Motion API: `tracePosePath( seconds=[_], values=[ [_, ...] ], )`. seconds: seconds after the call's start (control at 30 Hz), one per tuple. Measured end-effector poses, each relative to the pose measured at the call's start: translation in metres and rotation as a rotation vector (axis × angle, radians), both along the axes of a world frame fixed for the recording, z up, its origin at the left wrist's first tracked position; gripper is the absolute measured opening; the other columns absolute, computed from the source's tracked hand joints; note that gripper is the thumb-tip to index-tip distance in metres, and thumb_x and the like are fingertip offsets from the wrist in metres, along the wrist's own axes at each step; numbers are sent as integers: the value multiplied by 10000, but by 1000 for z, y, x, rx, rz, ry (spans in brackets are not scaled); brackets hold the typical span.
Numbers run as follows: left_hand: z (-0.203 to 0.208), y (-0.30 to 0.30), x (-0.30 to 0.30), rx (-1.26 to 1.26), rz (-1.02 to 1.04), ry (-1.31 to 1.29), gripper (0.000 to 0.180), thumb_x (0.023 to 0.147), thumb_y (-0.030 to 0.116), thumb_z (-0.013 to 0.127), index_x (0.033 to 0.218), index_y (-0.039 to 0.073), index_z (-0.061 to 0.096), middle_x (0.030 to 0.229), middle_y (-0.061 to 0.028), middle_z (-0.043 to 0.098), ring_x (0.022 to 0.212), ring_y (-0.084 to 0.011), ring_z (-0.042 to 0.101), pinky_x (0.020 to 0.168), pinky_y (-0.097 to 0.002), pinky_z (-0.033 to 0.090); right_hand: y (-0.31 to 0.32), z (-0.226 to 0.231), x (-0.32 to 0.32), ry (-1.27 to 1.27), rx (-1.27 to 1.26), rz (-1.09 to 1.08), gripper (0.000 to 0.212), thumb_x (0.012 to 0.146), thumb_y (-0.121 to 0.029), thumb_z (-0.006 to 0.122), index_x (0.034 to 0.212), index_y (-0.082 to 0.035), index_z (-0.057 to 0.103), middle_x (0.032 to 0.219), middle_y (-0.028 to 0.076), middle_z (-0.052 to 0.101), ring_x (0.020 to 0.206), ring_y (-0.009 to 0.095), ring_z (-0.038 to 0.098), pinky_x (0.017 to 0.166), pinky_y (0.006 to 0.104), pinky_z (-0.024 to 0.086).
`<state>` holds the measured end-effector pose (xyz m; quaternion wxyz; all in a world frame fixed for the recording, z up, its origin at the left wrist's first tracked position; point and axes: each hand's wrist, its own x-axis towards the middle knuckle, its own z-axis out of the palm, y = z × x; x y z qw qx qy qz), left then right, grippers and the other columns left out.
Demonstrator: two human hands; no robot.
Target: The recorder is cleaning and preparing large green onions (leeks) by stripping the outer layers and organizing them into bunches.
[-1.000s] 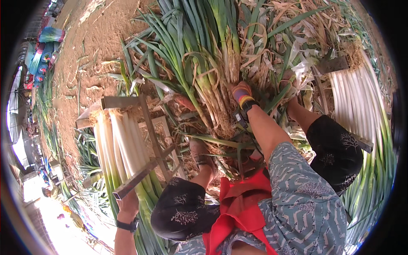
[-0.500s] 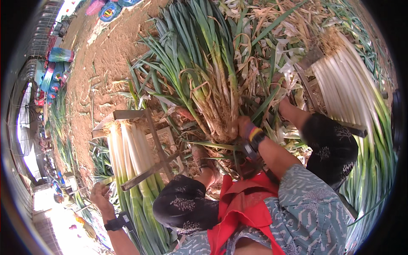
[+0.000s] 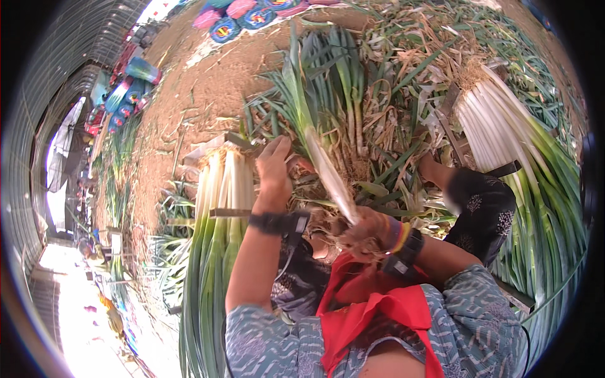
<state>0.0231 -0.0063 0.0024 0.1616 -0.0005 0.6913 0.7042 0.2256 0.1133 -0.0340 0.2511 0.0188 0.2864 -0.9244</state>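
Head view: wide fisheye, left unit of a head-worn pair, upright and unmirrored, set at head height and facing steeply down and outward over a red apron [image 3: 343, 334] at the lower edge. Range: near, the left hand [image 3: 274, 173] and right hand [image 3: 370, 233] close below the lens, around mid-frame; far, brown ground [image 3: 220, 79] toward the upper edge and a corrugated wall [image 3: 66, 53] at left, bowed along the picture's rim.

No readable text; small red-yellow marks [image 3: 225, 30] on blue round packs [image 3: 258, 18] illegible.
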Motion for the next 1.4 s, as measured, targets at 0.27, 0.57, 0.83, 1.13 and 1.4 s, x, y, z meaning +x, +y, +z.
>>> tracePosePath(
  seconds=[0.27, 0.57, 0.83, 1.13, 1.4],
  values=[
    [-17, -1, 8, 317, -109, -306, 232, 896, 193, 540, 1046, 15, 541, 921, -89, 589, 813, -250, 581, 720, -391, 499, 24, -29, 74, 104, 654, 79, 344, 695, -251, 747, 915, -26, 607, 711, 60, 624, 566, 138, 565, 524, 273, 460],
    [8, -31, 52, 494, -239, -101, 255, 759, 54, 557, 1002, -17, 531, 913, -162, 600, 852, -313, 587, 813, -444, 467, 2, -69, -58, 737, 1070, -658, 603, 753, -353, 708, 1184, -2, 474, 848, 114, 647, 762, 232, 618, 686, 359, 482],
    [40, -65, 78, 493, -175, 80, 253, 734, -17, 598, 982, -31, 549, 916, -169, 610, 877, -299, 605, 836, -442, 483, -22, -26, -80, 31, 478, -781, 167, 787, -135, 632, 911, -22, 630, 759, 60, 590, 655, 142, 575, 599, 267, 466],
    [78, -139, 69, 388, 43, 333, 261, 732, -36, 639, 978, -8, 557, 900, -143, 634, 893, -278, 620, 790, -384, 517, 116, -141, -13, -291, 1962, -358, 238, 882, -238, 463, 953, -58, 602, 789, 137, 577, 753, 304, 549, 686, 377, 431],
    [62, -136, 83, 291, 66, 230, 320, 721, 25, 709, 1000, 56, 554, 928, -65, 597, 852, -210, 594, 723, -368, 540, 77, -29, -9, 566, 1656, -354, 447, 772, -305, 640, 1123, -47, 539, 1059, 180, 574, 972, 336, 565, 819, 378, 447]
  ],
)
